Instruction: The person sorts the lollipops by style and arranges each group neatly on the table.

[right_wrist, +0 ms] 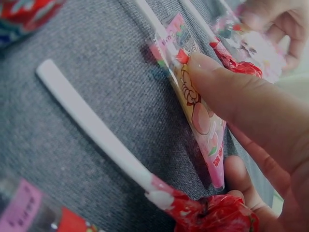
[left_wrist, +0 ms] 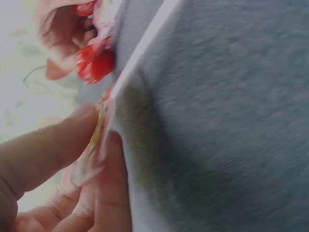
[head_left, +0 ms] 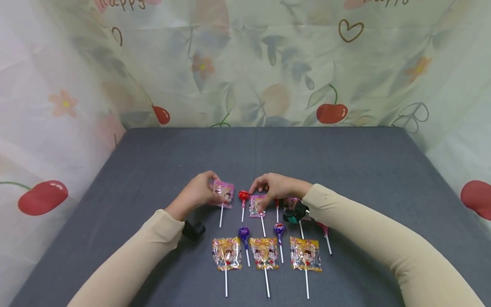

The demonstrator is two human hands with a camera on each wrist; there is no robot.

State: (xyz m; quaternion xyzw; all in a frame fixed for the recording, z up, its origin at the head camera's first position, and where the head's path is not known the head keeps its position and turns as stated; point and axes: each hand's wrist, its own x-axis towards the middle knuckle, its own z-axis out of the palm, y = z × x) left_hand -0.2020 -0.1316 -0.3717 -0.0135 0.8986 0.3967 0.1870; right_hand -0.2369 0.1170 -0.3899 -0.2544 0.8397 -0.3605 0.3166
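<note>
Left hand (head_left: 197,191) pinches one pink packet (head_left: 226,188) left of the red lollipop (head_left: 243,195), right hand (head_left: 281,186) another packet (head_left: 254,207) rightward, ideally both lightly.

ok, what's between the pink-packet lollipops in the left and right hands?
One red-wrapped round lollipop lies between them on the dark gray tabletop, seen in the head and right wrist views.

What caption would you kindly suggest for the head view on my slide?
On a grey table, the left hand holds one pink-wrapped lollipop; the right hand touches another.
</note>
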